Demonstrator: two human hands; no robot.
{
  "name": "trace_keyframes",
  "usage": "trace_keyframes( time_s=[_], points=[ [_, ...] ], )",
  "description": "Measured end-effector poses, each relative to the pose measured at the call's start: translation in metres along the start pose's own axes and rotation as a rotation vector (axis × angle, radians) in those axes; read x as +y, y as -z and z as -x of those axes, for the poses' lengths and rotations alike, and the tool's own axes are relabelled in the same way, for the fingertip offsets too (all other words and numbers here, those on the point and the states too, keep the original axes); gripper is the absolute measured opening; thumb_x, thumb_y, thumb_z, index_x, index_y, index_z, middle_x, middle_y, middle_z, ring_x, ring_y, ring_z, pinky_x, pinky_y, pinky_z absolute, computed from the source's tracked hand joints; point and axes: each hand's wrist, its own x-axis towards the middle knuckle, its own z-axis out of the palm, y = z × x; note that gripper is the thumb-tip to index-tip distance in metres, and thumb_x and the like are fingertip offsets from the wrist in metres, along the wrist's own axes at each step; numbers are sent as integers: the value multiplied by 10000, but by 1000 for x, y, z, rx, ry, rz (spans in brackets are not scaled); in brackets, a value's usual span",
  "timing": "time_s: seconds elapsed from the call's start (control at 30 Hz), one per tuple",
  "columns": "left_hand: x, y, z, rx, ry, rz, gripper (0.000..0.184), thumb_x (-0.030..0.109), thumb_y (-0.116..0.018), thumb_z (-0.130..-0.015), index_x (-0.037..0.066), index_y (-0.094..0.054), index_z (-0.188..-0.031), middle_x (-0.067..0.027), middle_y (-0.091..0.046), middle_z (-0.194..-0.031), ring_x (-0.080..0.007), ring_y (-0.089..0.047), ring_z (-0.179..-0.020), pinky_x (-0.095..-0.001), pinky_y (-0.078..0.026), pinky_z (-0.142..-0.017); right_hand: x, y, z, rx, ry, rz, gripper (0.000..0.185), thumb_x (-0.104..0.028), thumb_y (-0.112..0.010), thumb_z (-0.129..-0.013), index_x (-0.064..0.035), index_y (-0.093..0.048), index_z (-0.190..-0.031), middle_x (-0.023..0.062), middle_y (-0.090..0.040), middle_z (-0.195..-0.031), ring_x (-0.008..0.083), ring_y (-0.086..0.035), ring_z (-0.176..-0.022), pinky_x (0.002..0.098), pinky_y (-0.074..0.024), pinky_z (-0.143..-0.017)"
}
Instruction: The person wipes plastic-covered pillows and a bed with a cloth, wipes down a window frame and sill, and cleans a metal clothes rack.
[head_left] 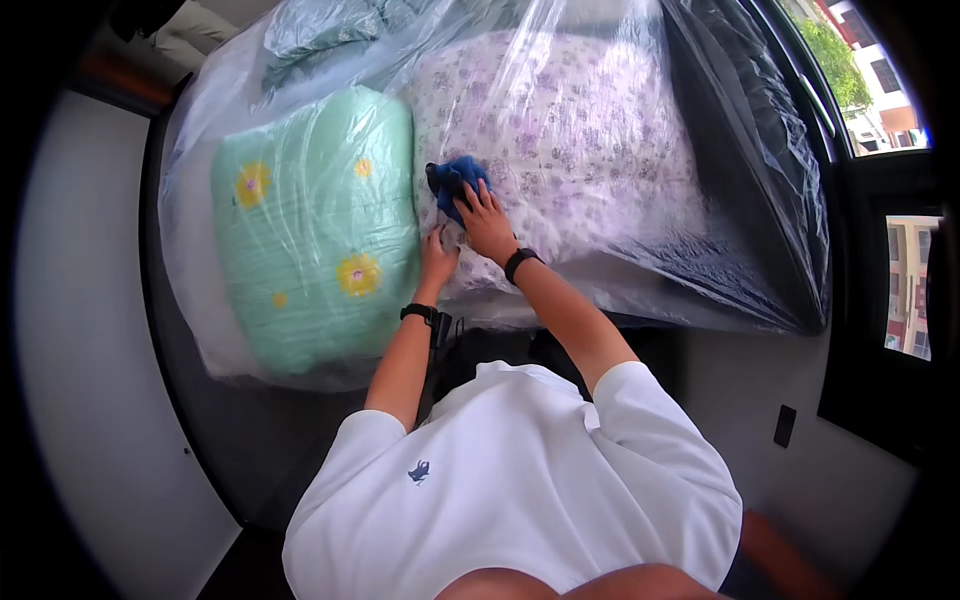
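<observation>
My right hand (490,228) lies with its fingers stretched out and apart, the fingertips touching a crumpled dark blue cloth (462,178). A small black piece (432,171) shows at the cloth's left end. My left hand (440,255) is just below and to the left, its fingers slightly bent and apart, resting at the edge of a white bedding bundle with purple flowers (575,140). I see nothing held in it. Clear plastic sheeting (560,285) covers the bundle. Left of it, a mint-green quilt with yellow flowers (315,230) lies under the same kind of plastic.
Another green bundle (325,35) lies under plastic at the back left. A dark panel (745,150) under plastic is at the right, beside a window (865,70). A pale wall panel (85,320) stands at the left. Part of a person's light trousers (195,30) shows top left.
</observation>
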Motion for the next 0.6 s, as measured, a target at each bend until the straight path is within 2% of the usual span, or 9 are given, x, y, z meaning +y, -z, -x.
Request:
trace_keyframes(
  time_s=[0.03,0.1,0.17,0.2,0.3,0.4,0.47,0.6],
  points=[
    [2,-1,6,6,3,-3,578,173,-615,-861,17,-401,-1374,-238,-460,-1337,-381,-464,-1223,-442,-380,-1041,8,2,-2,19,-13,18,598,-109,-615,-773,-142,-488,-1357,162,-300,-1503,418,-222,-1419,507,-287,-1116],
    [5,-6,24,-14,44,-171,710,329,-640,-859,74,-344,-1452,-310,-362,-1410,-465,-336,-1318,-484,-290,-1102,30,5,-3,50,-1,55,542,-114,-577,-812,-158,-506,-1347,153,-324,-1492,416,-249,-1407,504,-291,-1113],
    [7,-10,34,-7,118,-141,752,376,-639,-858,115,-307,-1481,-329,-315,-1438,-475,-303,-1342,-490,-274,-1112,55,9,-2,112,4,59,476,-103,-523,-863,-211,-534,-1326,117,-364,-1479,404,-286,-1394,497,-295,-1109],
    [8,-13,39,-4,184,-104,795,423,-638,-858,156,-270,-1510,-348,-268,-1466,-486,-270,-1366,-497,-257,-1121,65,14,3,112,21,47,476,-103,-523,-863,-211,-534,-1326,117,-364,-1479,404,-286,-1394,497,-295,-1109],
    [9,-17,42,-17,248,-105,816,448,-642,-858,203,-238,-1524,-367,-206,-1492,-484,-211,-1400,-499,-241,-1130,110,25,9,75,54,65,449,-97,-518,-875,-222,-537,-1305,89,-354,-1496,382,-282,-1404,501,-282,-1122],
    [8,-26,43,8,263,-231,799,465,-615,-877,204,-227,-1525,-349,-243,-1488,-486,-242,-1389,-504,-261,-1120,159,45,24,53,-25,106,486,-65,-506,-869,-241,-512,-1322,92,-375,-1481,387,-316,-1383,496,-297,-1113],
    [13,-27,41,10,279,-283,794,482,-605,-879,208,-231,-1524,-340,-263,-1485,-492,-260,-1380,-511,-274,-1111,196,57,36,60,-111,93,463,-95,-531,-861,-241,-530,-1300,95,-372,-1488,375,-287,-1407,522,-269,-1130],
    [28,-36,48,14,302,-373,777,517,-580,-885,219,-244,-1519,-304,-320,-1477,-509,-313,-1349,-547,-307,-1081,287,76,64,31,-271,224,499,-122,-544,-865,-245,-481,-1344,136,-406,-1464,396,-343,-1372,596,-301,-1062]
  ],
)
